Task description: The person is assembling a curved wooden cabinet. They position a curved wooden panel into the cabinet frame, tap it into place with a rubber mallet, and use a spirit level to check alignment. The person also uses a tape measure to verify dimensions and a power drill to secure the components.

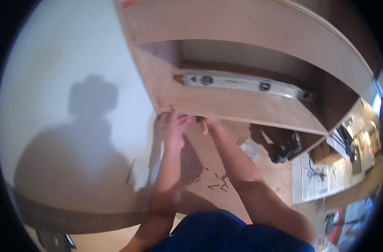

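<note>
Overhead, shelf board [241, 107], hands [174, 122] beneath

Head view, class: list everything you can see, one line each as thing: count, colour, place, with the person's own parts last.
Wooden cabinet: one, light brown, fills the upper middle.
Shelf board: one, light brown, across the cabinet opening.
Spirit level: one, silver-grey, lying on the shelf board.
Screws: several, dark, loose on the cabinet's lower board.
Power drill: one, black, under the shelf at right.
Newspaper: some sheets, white, on the floor at right.
Wall: one, white, left, bearing the person's shadow.
Left hand: at the shelf board's front corner.
Right hand: under the shelf edge, gripping a wooden handle.
</note>
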The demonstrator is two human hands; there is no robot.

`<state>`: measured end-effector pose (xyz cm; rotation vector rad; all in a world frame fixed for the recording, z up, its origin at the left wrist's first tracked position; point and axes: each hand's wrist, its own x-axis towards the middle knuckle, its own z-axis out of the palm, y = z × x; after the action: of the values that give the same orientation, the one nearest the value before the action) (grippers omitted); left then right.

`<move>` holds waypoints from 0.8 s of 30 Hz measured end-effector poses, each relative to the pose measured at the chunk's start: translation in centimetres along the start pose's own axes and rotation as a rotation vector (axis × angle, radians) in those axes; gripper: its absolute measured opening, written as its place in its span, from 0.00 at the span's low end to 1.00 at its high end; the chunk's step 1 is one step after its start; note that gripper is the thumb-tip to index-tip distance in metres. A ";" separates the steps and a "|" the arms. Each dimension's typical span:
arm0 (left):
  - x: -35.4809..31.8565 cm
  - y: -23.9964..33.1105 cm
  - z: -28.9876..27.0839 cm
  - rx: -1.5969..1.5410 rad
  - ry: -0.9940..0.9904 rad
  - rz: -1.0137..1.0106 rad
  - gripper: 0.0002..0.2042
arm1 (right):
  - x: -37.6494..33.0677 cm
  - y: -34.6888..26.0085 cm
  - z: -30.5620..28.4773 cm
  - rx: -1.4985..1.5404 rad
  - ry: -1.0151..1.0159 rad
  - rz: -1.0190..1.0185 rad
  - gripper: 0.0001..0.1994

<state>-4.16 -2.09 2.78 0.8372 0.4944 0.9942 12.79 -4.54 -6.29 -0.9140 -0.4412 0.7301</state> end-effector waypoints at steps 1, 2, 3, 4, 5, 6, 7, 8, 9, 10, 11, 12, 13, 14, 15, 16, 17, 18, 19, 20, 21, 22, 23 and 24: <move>0.4 -0.2 -0.4 0.008 0.014 -0.003 0.22 | -1.4 0.3 -0.1 -0.084 0.008 0.018 0.09; 0.6 -0.3 -0.9 -0.004 0.027 0.005 0.21 | -3.1 0.2 0.2 -0.165 0.013 0.036 0.07; 0.9 -0.7 -1.6 -0.019 0.047 0.012 0.21 | -5.5 0.0 -0.5 -0.192 0.028 0.110 0.07; 0.9 -0.8 -1.8 0.032 0.033 0.015 0.22 | -8.0 -0.5 -1.1 -0.218 0.038 0.185 0.08; 0.7 -0.5 -1.6 0.082 0.015 0.023 0.24 | -10.4 -1.2 -1.7 -0.240 0.045 0.255 0.09; 0.3 -0.3 -1.3 0.133 -0.001 0.027 0.26 | -13.1 -2.1 -2.6 -0.235 0.044 0.267 0.10; -0.1 -0.5 -0.9 0.123 -0.005 -0.004 0.28 | -16.0 -3.1 -4.0 -0.233 0.044 0.284 0.11; -0.4 -0.5 -0.5 0.117 -0.007 -0.026 0.30 | -18.7 -3.6 -5.5 -0.227 0.035 0.299 0.12; -0.8 -0.5 -0.6 0.115 0.001 -0.038 0.32 | -21.3 -3.6 -6.9 -0.298 0.043 0.296 0.15; -1.2 -0.7 -1.0 0.117 -0.008 -0.055 0.35 | -23.6 -3.5 -8.4 -0.373 0.044 0.292 0.18; -1.9 -0.9 -1.1 0.168 -0.010 -0.047 0.35 | -26.1 -3.2 -10.3 -0.360 0.044 0.316 0.22; -2.8 -1.1 -1.0 0.216 -0.013 -0.043 0.34 | -28.7 -3.1 -12.1 -0.350 0.049 0.343 0.25; -3.7 -1.5 -1.2 0.268 -0.013 -0.041 0.34 | -31.4 -3.8 -13.1 -0.372 0.080 0.348 0.27; -4.3 -1.9 -1.5 0.332 -0.022 -0.005 0.33 | -33.8 -4.7 -13.8 -0.393 0.101 0.347 0.29; -4.8 -2.5 -1.9 0.386 -0.031 0.024 0.32 | -36.1 -4.7 -15.4 -0.386 0.117 0.346 0.29; -5.5 -3.0 -2.2 0.441 -0.040 0.049 0.32 | -38.5 -4.8 -16.9 -0.377 0.136 0.348 0.30; -6.2 -3.2 -2.1 0.466 -0.043 0.044 0.32 | -40.4 -5.2 -17.9 -0.392 0.168 0.350 0.30; -6.9 -3.5 -1.8 0.490 -0.045 0.043 0.32 | -42.3 -5.9 -18.6 -0.406 0.198 0.350 0.31; -7.5 -3.7 -1.5 0.515 -0.047 0.040 0.32 | -43.9 -6.5 -19.2 -0.420 0.228 0.350 0.31; -8.0 -3.9 -1.5 0.515 -0.054 0.057 0.29 | -45.5 -7.0 -19.7 -0.419 0.268 0.362 0.31; -8.3 -4.2 -1.3 0.512 -0.061 0.078 0.27 | -46.8 -7.5 -20.2 -0.420 0.305 0.371 0.31; -8.4 -4.3 -1.2 0.510 -0.068 0.099 0.24 | -47.8 -7.8 -20.8 -0.420 0.343 0.380 0.32; -8.4 -4.3 -1.0 0.456 -0.064 0.134 0.23 | -48.6 -8.0 -21.4 -0.437 0.364 0.355 0.32; -8.0 -4.1 -0.9 0.404 -0.063 0.169 0.21 | -49.4 -8.0 -22.0 -0.450 0.385 0.329 0.31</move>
<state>-6.44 -9.94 -1.03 1.2849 0.5870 1.0343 -4.05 -56.00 -13.75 -1.5427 -0.1085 0.7412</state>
